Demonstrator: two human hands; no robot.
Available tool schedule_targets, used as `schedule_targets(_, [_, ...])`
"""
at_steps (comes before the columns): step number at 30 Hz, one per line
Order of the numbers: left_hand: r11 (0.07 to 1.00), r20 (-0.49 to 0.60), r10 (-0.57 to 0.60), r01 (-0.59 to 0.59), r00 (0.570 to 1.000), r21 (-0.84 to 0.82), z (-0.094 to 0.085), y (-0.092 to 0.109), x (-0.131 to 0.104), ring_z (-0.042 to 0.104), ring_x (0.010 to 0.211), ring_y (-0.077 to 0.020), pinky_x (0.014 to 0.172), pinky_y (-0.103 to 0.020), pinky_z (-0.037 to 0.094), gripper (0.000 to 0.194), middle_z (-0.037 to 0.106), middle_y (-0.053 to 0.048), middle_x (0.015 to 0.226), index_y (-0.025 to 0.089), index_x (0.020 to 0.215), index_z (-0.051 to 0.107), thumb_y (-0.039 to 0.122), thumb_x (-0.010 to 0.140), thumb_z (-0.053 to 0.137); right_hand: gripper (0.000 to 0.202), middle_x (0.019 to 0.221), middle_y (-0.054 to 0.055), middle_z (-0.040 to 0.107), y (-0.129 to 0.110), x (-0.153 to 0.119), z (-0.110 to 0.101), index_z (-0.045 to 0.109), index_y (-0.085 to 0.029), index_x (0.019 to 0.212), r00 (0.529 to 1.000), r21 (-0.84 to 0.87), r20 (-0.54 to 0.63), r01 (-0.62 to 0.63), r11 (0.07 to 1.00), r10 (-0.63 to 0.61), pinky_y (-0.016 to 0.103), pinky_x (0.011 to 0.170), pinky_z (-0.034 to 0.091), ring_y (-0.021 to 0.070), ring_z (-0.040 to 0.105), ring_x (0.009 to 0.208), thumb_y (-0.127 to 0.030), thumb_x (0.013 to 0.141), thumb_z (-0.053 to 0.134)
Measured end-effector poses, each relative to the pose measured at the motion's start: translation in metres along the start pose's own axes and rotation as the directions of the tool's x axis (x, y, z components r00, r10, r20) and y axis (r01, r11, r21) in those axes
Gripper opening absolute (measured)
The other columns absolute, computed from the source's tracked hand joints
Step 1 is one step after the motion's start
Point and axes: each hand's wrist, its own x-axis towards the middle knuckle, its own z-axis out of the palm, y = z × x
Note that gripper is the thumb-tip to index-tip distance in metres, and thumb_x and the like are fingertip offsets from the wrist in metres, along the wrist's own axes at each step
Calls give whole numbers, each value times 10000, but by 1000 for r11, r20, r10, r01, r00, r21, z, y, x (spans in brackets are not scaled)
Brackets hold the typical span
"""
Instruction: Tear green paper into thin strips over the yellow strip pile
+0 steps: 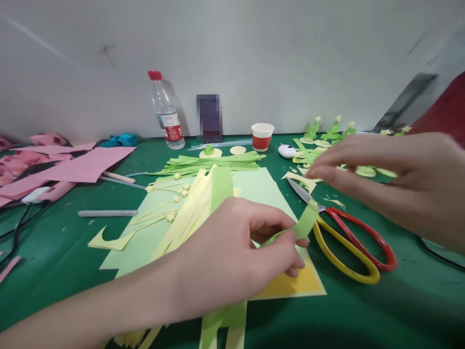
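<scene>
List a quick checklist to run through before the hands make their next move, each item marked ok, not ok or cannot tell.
1. Strip secured: ok. The left hand pinches a green paper strip between thumb and fingers.
2. Right hand free: cannot tell. The right hand is raised and blurred; no paper shows clearly in its fingers.
3. Scissors set down: ok. The scissors lie on the table.
4. Table free of scraps: not ok. A curved yellow offcut lies at the left.
5. Bottle capped: ok. The bottle wears its red cap.
6. Cup empty: cannot tell. The cup stands upright, contents hidden.
</scene>
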Motion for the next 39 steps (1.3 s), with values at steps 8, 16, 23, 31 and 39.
schedule_targets(8, [983, 100, -65, 81, 993, -162, -4, -3, 6, 678, 745, -137, 641, -155, 528, 239, 706, -32, 760, 130, 777, 656, 224, 844, 447, 278, 467, -41, 529, -10, 4, -5, 644, -200, 592, 824, 311, 566, -228, 923, 13, 185, 395, 329, 54, 408, 374, -362, 786, 530])
schedule_targets(16, [988, 63, -150, 152, 987, -40, -7, -10, 14, 664, 633, -98, 582, -101, 488, 165, 708, 7, 643, 144, 677, 700, 242, 765, 600, 286, 499, -9, 563, -12, 7, -2, 658, -158, 637, 777, 317, 630, -232, 920, -21, 162, 396, 331, 60, 456, 421, -296, 811, 478])
schedule_targets(23, [959, 124, -220, 238, 968, -152, -11, -7, 19, 647, 600, -97, 566, -124, 507, 131, 715, 2, 640, 148, 667, 703, 249, 726, 647, 295, 484, -14, 522, 2, 10, -12, 626, -146, 567, 754, 282, 657, -225, 933, -16, 179, 390, 293, 48, 378, 400, -287, 786, 488])
schedule_targets(31, [915, 182, -256, 299, 949, -272, -10, -5, 16, 648, 546, -74, 527, -109, 512, 138, 706, 34, 587, 169, 617, 682, 219, 740, 643, 255, 506, -5, 532, 11, 11, -25, 675, -163, 607, 726, 329, 686, -264, 907, -38, 201, 416, 326, 78, 399, 440, -322, 769, 560])
schedule_targets(39, [916, 108, -255, 276, 961, -292, -18, -6, 19, 642, 502, -85, 506, -122, 518, 96, 684, 29, 528, 157, 604, 685, 184, 696, 685, 257, 467, -34, 505, 37, 14, -41, 678, -188, 558, 762, 279, 647, -221, 935, -13, 192, 405, 302, 56, 388, 415, -314, 763, 586])
